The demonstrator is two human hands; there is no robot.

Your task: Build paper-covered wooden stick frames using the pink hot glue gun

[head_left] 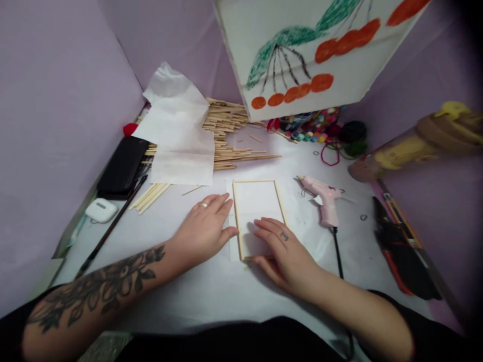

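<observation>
Head view: table (188, 296) bearing paper (260, 201) with a wooden-stick frame (237, 216); right hand (289, 254) loosely arched over the frame's lower right corner; left hand (206, 226) outstretched, thumb beside its left stick; neither visibly gripping; probably aligning, next calling for light pressure.

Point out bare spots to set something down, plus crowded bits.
Bare: between left hand and dark rod; between glue-gun cable and dark tools; near side of stick frame. Crowded: the back, under stick pile, white paper and coloured items; left edge, with black case and earbud case.
</observation>
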